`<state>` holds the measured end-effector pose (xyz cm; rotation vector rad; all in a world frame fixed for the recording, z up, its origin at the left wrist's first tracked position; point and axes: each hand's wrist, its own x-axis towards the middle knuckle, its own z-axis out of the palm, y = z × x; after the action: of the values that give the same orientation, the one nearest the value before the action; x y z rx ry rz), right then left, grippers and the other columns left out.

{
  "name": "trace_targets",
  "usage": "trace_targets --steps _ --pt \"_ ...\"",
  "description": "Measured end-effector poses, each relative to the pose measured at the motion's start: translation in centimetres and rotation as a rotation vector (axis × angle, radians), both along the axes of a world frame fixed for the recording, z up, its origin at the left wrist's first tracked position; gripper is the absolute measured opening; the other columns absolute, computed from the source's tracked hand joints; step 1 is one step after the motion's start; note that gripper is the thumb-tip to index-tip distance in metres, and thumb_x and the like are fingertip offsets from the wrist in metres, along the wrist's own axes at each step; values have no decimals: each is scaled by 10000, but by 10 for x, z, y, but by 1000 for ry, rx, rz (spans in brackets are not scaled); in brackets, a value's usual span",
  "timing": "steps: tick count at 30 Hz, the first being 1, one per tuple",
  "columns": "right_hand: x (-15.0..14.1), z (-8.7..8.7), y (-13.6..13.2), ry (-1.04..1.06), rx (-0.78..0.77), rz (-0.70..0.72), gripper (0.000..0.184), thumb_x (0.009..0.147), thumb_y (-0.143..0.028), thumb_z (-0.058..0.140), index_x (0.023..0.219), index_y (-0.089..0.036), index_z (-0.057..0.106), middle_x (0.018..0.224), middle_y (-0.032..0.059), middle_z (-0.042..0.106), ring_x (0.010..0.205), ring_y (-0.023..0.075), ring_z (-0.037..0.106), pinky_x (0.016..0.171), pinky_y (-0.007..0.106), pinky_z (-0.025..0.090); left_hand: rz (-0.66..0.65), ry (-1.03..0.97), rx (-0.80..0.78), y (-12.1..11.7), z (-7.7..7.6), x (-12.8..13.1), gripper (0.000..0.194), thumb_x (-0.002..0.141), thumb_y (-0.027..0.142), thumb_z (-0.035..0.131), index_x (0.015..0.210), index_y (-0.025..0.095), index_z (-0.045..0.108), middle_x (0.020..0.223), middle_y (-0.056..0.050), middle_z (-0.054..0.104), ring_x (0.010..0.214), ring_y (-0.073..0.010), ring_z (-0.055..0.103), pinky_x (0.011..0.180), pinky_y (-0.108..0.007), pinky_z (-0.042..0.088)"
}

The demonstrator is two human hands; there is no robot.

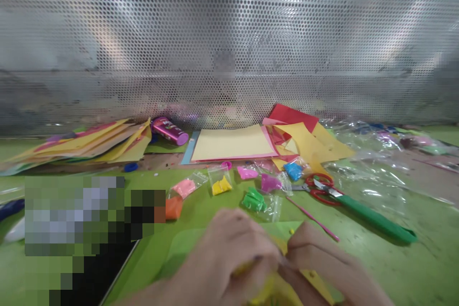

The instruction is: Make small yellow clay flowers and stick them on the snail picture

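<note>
My left hand (233, 253) is closed, its fingers curled round a soft-looking yellow piece (267, 291) that shows between and below them. Opposite it, my right hand (324, 260) is closed in a pinch, fingertips meeting the left ones; what it grips is hidden. Both hands are slightly blurred. Beneath them lies a yellow sheet (317, 283) with small yellow dots, on a light green sheet (182, 244). Just beyond the hands are small clear bags of coloured clay: green (254, 199), yellow (221, 185), purple (270, 182) and orange (174, 208).
Red-handled scissors (321, 186), a green strip (376, 217) and a pink stick (313, 220) lie to the right. Paper stacks (233, 143) and a purple tube (170, 131) stand before a perforated metal panel (229, 48). A dark, partly pixelated object (103, 258) lies left.
</note>
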<state>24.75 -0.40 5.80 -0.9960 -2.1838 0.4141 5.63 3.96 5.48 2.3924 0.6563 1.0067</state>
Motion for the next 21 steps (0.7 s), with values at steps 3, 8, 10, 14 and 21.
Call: trace_targets --steps 3,8,10,14,21 --pt "8 5 11 107 -60 -226 146 875 -227 476 737 -208 520 680 -11 538 603 120 526 527 198 452 323 304 -130 46 10 -14 271 935 310 312 1077 268 540 1059 6 625 993 -158 552 856 -317 429" --pt "38 -4 51 133 -239 -576 328 843 -452 457 960 -164 562 633 6 521 520 154 521 435 245 439 508 475 -171 132 2 -40 312 866 294 518 1147 160 501 1166 -88 529 1004 -231 545 838 -449 450" --pt "48 -14 63 49 -157 -647 472 819 -490 480 1113 -123 516 802 56 523 528 144 506 472 279 458 484 527 -223 148 -5 -43 292 866 295 522 1127 165 515 1142 -79 539 950 -211 567 789 -411 484" --pt "49 -26 65 2 11 -645 528 868 -481 421 1281 -156 374 989 102 443 528 110 468 530 302 483 420 558 -337 151 -6 -42 275 869 300 514 1113 173 527 1136 -71 544 941 -211 569 781 -394 489" --pt "27 -10 42 64 16 -435 236 893 -331 429 1073 -195 497 893 69 531 622 132 519 543 250 487 490 270 -336 109 32 -25 213 866 320 482 937 168 613 842 -17 670 742 -177 629 725 -328 495"
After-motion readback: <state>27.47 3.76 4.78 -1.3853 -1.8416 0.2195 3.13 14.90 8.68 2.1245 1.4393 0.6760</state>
